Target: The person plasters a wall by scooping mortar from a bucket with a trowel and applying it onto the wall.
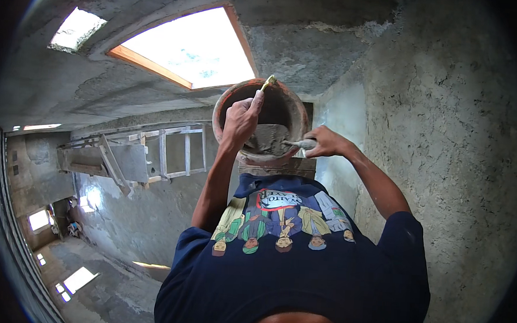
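Observation:
In front of my chest stands a round reddish-brown bucket point(219, 114), coated with dried cement, with wet grey mortar point(269, 140) in its near part. My left hand point(241, 121) is closed over the bucket's left side, gripping a short yellow piece point(268, 83) that sticks up toward the far rim. Whether that piece belongs to the bucket's handle I cannot tell. At the right rim my right hand point(325, 143) is wrapped around the grip of a trowel point(307, 145). The trowel's tip end reaches into the mortar, and its blade is mostly hidden there.
Beneath the bucket is a block-like support point(277, 167). A rough plastered wall point(435, 141) rises close on my right. An orange-framed window opening point(188, 47) lies ahead to the left. Below left stand a wooden frame point(175, 151) and boards, with a concrete floor point(111, 288) farther down.

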`<state>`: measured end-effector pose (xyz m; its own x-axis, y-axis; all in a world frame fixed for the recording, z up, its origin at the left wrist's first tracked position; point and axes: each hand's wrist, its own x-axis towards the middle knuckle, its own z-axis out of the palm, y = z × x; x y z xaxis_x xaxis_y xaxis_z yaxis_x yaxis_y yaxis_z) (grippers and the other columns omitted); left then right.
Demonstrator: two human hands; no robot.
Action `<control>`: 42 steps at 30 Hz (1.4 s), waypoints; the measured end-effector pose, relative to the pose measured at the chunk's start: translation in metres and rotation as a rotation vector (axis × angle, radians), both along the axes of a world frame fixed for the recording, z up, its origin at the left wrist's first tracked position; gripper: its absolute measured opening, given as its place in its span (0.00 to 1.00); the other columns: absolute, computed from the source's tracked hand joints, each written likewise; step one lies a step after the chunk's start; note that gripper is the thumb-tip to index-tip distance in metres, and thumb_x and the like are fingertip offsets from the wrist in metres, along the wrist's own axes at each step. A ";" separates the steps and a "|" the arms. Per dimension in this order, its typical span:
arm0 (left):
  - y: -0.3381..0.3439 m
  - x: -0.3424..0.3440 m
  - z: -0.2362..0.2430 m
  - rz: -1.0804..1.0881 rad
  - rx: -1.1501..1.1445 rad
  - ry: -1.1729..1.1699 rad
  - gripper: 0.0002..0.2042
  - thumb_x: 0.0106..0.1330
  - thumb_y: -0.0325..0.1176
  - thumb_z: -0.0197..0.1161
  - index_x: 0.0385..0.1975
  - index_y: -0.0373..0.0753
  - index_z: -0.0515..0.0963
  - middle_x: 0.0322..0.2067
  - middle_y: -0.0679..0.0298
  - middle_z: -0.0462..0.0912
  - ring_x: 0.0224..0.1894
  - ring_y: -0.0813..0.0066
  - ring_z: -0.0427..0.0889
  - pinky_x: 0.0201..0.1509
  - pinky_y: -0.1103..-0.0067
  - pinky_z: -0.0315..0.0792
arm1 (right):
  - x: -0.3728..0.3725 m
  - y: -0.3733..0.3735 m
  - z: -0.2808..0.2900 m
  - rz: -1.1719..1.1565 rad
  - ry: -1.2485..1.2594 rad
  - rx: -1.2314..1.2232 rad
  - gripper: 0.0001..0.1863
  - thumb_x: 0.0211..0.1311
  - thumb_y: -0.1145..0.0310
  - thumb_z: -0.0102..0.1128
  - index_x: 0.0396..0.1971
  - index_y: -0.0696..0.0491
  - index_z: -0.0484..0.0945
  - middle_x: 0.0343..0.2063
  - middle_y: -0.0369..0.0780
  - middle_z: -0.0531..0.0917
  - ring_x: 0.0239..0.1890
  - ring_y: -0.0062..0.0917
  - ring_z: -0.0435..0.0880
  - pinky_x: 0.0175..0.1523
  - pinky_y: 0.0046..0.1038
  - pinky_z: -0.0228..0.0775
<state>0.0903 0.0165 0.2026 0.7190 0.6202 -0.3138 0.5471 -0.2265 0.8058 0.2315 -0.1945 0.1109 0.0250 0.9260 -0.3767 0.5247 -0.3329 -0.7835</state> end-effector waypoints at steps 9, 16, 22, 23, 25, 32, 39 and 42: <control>-0.005 0.014 -0.004 -0.026 -0.100 -0.014 0.30 0.66 0.56 0.46 0.16 0.31 0.68 0.12 0.61 0.64 0.18 0.76 0.63 0.25 0.72 0.60 | -0.013 -0.054 -0.035 -0.285 -0.077 0.142 0.20 0.38 0.59 0.66 0.30 0.57 0.78 0.24 0.47 0.81 0.27 0.36 0.80 0.36 0.31 0.71; -0.010 0.020 -0.003 -0.045 -0.077 -0.026 0.29 0.65 0.56 0.48 0.16 0.31 0.68 0.11 0.64 0.63 0.18 0.79 0.61 0.23 0.74 0.58 | -0.019 -0.064 -0.027 -0.365 -0.123 0.065 0.21 0.40 0.57 0.68 0.33 0.55 0.79 0.26 0.49 0.81 0.32 0.39 0.81 0.39 0.34 0.71; -0.011 0.023 -0.013 -0.036 -0.096 -0.030 0.29 0.65 0.56 0.48 0.16 0.32 0.67 0.11 0.64 0.62 0.18 0.78 0.60 0.23 0.73 0.57 | -0.020 -0.070 -0.020 -0.409 -0.124 0.032 0.20 0.41 0.57 0.67 0.32 0.55 0.78 0.26 0.49 0.81 0.33 0.43 0.80 0.39 0.35 0.72; -0.012 0.024 -0.011 -0.035 -0.108 -0.021 0.29 0.65 0.56 0.48 0.16 0.32 0.67 0.11 0.63 0.62 0.18 0.78 0.60 0.23 0.73 0.57 | -0.020 -0.070 -0.017 -0.422 -0.099 0.015 0.20 0.41 0.57 0.66 0.32 0.55 0.78 0.27 0.50 0.81 0.34 0.45 0.80 0.40 0.36 0.72; -0.012 0.025 -0.012 -0.049 -0.081 -0.018 0.29 0.66 0.56 0.47 0.16 0.31 0.68 0.12 0.62 0.63 0.18 0.77 0.61 0.24 0.73 0.58 | -0.025 -0.074 -0.013 -0.430 -0.094 0.033 0.21 0.41 0.57 0.66 0.32 0.57 0.77 0.27 0.50 0.81 0.35 0.44 0.80 0.40 0.35 0.72; -0.009 0.030 -0.007 -0.072 0.023 -0.032 0.29 0.66 0.55 0.44 0.19 0.30 0.71 0.15 0.52 0.71 0.22 0.61 0.71 0.32 0.68 0.63 | -0.017 -0.094 0.019 -0.792 0.181 0.049 0.20 0.46 0.60 0.60 0.34 0.61 0.73 0.23 0.44 0.78 0.25 0.27 0.78 0.34 0.27 0.71; -0.018 0.025 -0.018 -0.161 0.122 -0.085 0.28 0.66 0.53 0.43 0.20 0.29 0.73 0.21 0.42 0.75 0.29 0.44 0.76 0.35 0.58 0.65 | 0.012 -0.045 0.113 -1.125 1.168 0.504 0.12 0.55 0.71 0.52 0.39 0.53 0.64 0.24 0.39 0.75 0.14 0.21 0.70 0.18 0.24 0.66; -0.017 0.018 -0.016 -0.157 0.116 -0.026 0.28 0.65 0.54 0.46 0.19 0.30 0.74 0.21 0.43 0.76 0.29 0.46 0.77 0.34 0.61 0.66 | 0.056 -0.010 0.152 -1.083 1.337 0.816 0.08 0.57 0.67 0.47 0.37 0.50 0.66 0.19 0.36 0.69 0.11 0.19 0.65 0.16 0.24 0.61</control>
